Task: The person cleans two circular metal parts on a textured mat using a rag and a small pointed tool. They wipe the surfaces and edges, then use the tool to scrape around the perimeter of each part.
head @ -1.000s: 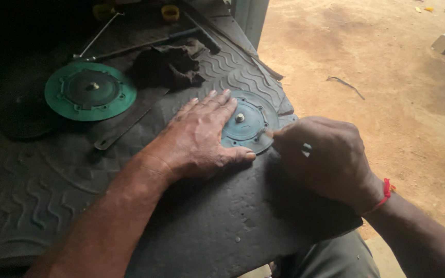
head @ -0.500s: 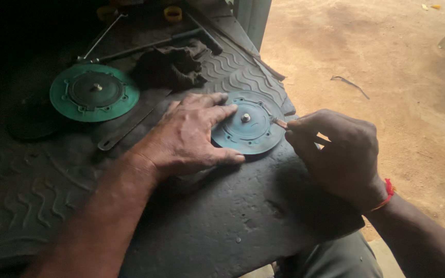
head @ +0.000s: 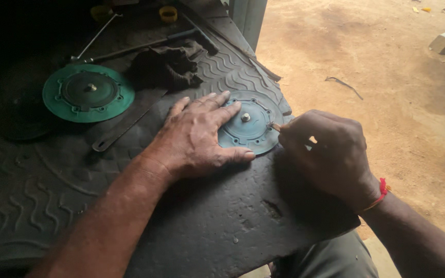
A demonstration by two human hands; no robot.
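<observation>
Fingers point(head: 217, 110) of the left hand point(head: 197, 136) lie spread flat on a dull teal, bolt-centred disc point(head: 253, 128); right hand point(head: 325, 154) pinches a small tool point(head: 275, 126).

- The left hand point(head: 197, 139) is covering the near-left part of the blue-green disc point(head: 251, 123).
- The right hand point(head: 328, 157) is hiding most of the thin tool point(head: 274, 126); only its tip is showing.
- The mat's point(head: 207, 221) far-left corner is sinking into darkness.
- Both forearms are running off the picture's bottom edge.
</observation>
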